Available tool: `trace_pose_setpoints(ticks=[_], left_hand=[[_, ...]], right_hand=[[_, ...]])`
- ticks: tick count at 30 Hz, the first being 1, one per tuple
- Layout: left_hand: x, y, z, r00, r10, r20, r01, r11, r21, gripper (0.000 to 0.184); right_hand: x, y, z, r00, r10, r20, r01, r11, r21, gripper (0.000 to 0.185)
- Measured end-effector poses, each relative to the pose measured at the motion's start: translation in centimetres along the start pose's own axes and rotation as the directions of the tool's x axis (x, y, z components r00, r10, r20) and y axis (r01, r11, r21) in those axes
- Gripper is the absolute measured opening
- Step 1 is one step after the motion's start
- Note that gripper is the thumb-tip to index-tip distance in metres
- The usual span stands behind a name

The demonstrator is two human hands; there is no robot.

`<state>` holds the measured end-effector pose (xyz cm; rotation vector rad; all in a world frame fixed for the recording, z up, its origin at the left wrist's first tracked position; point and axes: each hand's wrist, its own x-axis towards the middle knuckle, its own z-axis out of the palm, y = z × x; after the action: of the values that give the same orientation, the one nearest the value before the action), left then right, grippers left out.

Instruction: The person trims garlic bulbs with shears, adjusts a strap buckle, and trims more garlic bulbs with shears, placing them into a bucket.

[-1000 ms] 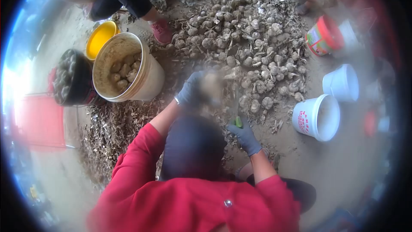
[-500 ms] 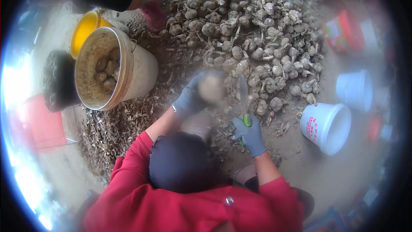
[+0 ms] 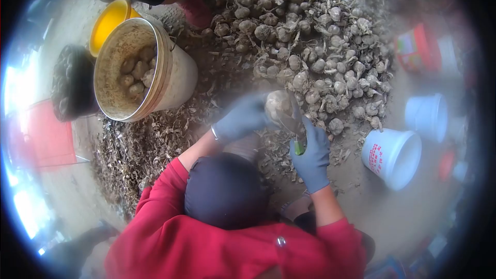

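Observation:
My left hand (image 3: 242, 118), in a grey glove, grips a large pale garlic bulb (image 3: 277, 104) just short of the heap. My right hand (image 3: 313, 156), gloved alike, is closed round the green handle (image 3: 299, 148) of a knife. Its blade (image 3: 295, 114) points away from me and lies against the bulb's right side, as far as I can tell. Behind both hands spreads a big heap of garlic bulbs (image 3: 310, 64) with dry stalks.
At left, a tilted whitish bucket (image 3: 178, 75) holds several bulbs, with a yellow bucket (image 3: 106, 26) behind it. Dry trimmings (image 3: 132, 160) cover the ground. White buckets (image 3: 380, 150) and a red one (image 3: 426, 46) stand right. Another person's red-gloved hand (image 3: 196, 10) is at the heap's far left.
My left hand has brought the garlic bulb to the right, up to the knife. My right hand has shifted slightly right and turned, still holding the knife.

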<state>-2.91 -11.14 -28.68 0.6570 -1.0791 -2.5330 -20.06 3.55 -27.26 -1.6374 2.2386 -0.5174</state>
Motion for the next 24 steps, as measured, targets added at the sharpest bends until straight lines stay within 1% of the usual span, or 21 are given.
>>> trace_pose_setpoints(ticks=[1,3,4,5,7,8,9,11,12,14,15,17,19,21,24], left_hand=[[-0.1,0.1,0.2,1.0,-0.017,-0.014,0.017,1.0,-0.018,0.08],[-0.1,-0.2,0.0,0.998,0.044,-0.04,-0.041,0.997,0.068,0.081],[0.0,-0.4,-0.1,0.996,0.075,-0.051,-0.069,0.992,0.11,0.082],[-0.1,0.3,0.2,0.997,0.075,-0.037,-0.067,0.981,0.181,0.081],[0.0,-0.3,0.0,0.985,0.16,-0.065,-0.13,0.935,0.33,0.078],[-0.1,-0.4,-0.1,0.976,0.203,-0.076,-0.156,0.901,0.405,0.077],[-0.2,-0.4,-0.1,0.968,0.241,-0.075,-0.169,0.839,0.518,0.076],[-0.2,-0.2,0.1,0.948,0.313,-0.06,-0.178,0.676,0.715,0.072],[-0.3,-0.2,0.1,0.946,0.318,-0.067,-0.167,0.653,0.739,0.071],[-0.5,-0.3,0.2,0.943,0.324,-0.081,-0.142,0.608,0.781,0.07],[-0.5,-0.8,0.0,0.94,0.329,-0.096,-0.143,0.633,0.761,0.069],[-0.4,-2.3,-0.9,0.932,0.338,-0.13,-0.144,0.674,0.724,0.069],[-0.2,-3.7,-1.9,0.944,0.288,-0.162,-0.126,0.768,0.627,0.07],[-0.2,-2.3,-1.1,0.96,0.222,-0.172,-0.095,0.833,0.545,0.071],[-0.4,-0.7,0.1,0.98,0.115,-0.16,-0.035,0.899,0.437,0.072]], right_hand=[[0.0,-0.2,-0.1,1.0,-0.026,-0.013,0.026,0.999,-0.021,0.065],[0.0,-0.5,-0.4,0.996,-0.08,-0.034,0.077,0.995,-0.07,0.066],[0.1,-0.7,-0.7,0.997,-0.074,-0.023,0.072,0.993,-0.091,0.066],[0.2,-1.0,-0.9,0.997,-0.07,-0.014,0.068,0.992,-0.11,0.065],[0.6,-1.6,-1.2,0.999,-0.053,0.011,0.054,0.99,-0.128,0.065],[0.8,-1.9,-1.3,0.999,-0.038,0.028,0.042,0.991,-0.128,0.066],[1.0,-2.1,-1.3,0.999,-0.024,0.044,0.03,0.991,-0.127,0.066],[1.2,-2.3,-0.9,0.997,0.007,0.079,0.005,0.989,-0.145,0.065],[1.2,-2.3,-0.8,0.995,0.023,0.097,-0.007,0.988,-0.156,0.065],[1.1,-2.2,0.1,0.984,0.077,0.158,-0.06,0.992,-0.11,0.064],[1.0,-2.2,0.4,0.977,0.102,0.186,-0.087,0.992,-0.089,0.063],[0.8,-2.0,0.8,0.982,0.082,0.169,-0.068,0.994,-0.085,0.061],[0.7,-1.8,0.8,0.981,0.068,0.181,-0.051,0.994,-0.097,0.059],[0.9,-1.2,0.7,0.974,0.068,0.215,-0.04,0.991,-0.131,0.058],[0.9,1.1,1.5,0.98,-0.014,0.196,0.005,0.999,0.046,0.054]])
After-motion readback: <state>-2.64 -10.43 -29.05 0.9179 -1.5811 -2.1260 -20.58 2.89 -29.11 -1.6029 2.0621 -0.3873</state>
